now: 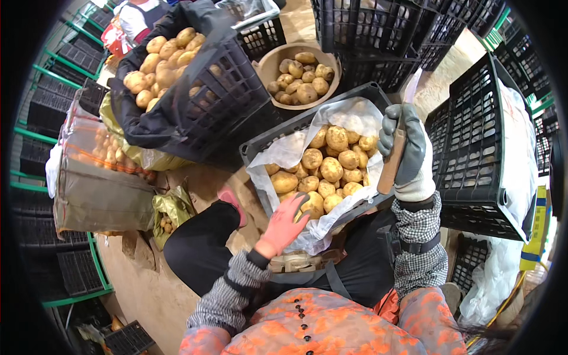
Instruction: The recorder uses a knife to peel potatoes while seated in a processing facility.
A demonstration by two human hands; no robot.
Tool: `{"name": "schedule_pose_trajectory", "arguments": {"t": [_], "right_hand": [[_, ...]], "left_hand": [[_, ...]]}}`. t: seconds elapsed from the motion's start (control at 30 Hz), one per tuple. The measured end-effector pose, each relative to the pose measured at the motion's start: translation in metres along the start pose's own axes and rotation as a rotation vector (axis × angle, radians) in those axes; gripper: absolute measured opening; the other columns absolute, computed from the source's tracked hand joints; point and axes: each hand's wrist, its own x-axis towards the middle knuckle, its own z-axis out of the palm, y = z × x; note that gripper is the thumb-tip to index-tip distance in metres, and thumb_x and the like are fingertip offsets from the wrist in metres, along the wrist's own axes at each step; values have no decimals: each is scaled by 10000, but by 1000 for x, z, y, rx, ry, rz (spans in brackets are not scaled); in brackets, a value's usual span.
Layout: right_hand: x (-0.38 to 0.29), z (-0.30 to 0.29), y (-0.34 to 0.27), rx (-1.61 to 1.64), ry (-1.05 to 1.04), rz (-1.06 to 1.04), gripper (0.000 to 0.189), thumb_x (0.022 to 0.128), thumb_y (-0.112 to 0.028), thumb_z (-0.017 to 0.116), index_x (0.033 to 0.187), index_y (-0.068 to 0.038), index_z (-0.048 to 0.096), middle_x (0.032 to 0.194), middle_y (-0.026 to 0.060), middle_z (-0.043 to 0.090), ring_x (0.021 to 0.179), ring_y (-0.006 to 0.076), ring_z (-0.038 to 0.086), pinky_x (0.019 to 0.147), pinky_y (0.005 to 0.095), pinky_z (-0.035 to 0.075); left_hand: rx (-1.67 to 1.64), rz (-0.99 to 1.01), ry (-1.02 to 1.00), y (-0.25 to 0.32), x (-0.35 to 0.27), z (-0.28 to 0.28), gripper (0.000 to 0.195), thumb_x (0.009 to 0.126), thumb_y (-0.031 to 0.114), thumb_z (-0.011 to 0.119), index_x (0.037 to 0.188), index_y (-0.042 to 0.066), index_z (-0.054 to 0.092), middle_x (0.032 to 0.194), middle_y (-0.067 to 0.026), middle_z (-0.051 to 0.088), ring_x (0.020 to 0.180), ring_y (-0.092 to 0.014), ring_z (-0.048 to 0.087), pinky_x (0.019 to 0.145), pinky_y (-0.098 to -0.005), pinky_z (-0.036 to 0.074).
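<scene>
Before me stands a black plastic crate (pixel 377 94) lined with white film and full of potatoes (pixel 331 169). My left hand (pixel 284 226), in a pink glove with dark fingertips, reaches over the crate's near edge, its fingertips at the nearest potatoes; it holds nothing that I can see. My right hand (pixel 404 142), in a grey-coated white glove, is raised over the crate's right side. It grips a knife (pixel 391 162) by its wooden handle, with the blade pointing up and away from me.
Upper left, a dark-lined crate (pixel 222 84) holds more potatoes. Beyond my crate is a round tub (pixel 262 66) of darker potatoes. Stacked black crates (pixel 368 31) rise behind; another crate (pixel 466 142) stands at right. Left are a large sack (pixel 104 195) and a small yellow bag (pixel 179 204). A person (pixel 142 20) is at the upper left.
</scene>
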Motion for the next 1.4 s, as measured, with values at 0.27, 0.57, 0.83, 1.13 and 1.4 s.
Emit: {"name": "schedule_pose_trajectory", "arguments": {"t": [0.27, 0.57, 0.83, 1.13, 1.4], "right_hand": [[4, 5, 2, 33, -89, 39, 370, 968, -419, 453, 1025, -53, 449, 747, 14, 438, 554, 92, 410, 505, 213, 365], [11, 14, 0, 5, -38, 89, 336, 1009, -367, 383, 1003, -45, 479, 727, 23, 469, 558, 94, 423, 513, 211, 372], [-6, 24, -2, -229, -43, 260, 300, 998, -321, 441, 976, -37, 533, 760, 39, 552, 584, 107, 524, 536, 237, 453], [9, 73, 37, -396, -438, 436, 405, 959, -311, 518, 1171, 34, 518, 865, 29, 601, 684, 81, 566, 600, 217, 472], [20, 66, 58, -1001, -806, -279, 291, 962, -271, 509, 1031, 6, 567, 771, 25, 602, 642, 109, 577, 564, 252, 471]], "left_hand": [[1082, 47, -741, -59, 91, 21, 975, 523, 192, 806, 1404, 152, 389, 1454, -70, 352, 1274, -445, 368, 1031, -591, 301], [649, -45, -531, -69, 95, -2, 852, 559, 105, 768, 1346, 136, 443, 1381, -92, 425, 1257, -358, 428, 998, -455, 403], [-992, -116, -136, 51, 76, -120, 723, 751, 198, 718, 1368, -9, 401, 1308, -105, 494, 1197, -203, 498, 1011, -330, 409], [-1211, 144, 67, 47, 83, -129, 827, 802, 366, 688, 1416, -27, 298, 1339, -134, 458, 1225, -219, 476, 1051, -344, 365], [-1135, 17, 190, 55, 79, -136, 752, 783, 212, 692, 1413, 17, 331, 1331, -94, 454, 1200, -182, 480, 1005, -310, 400]]}}
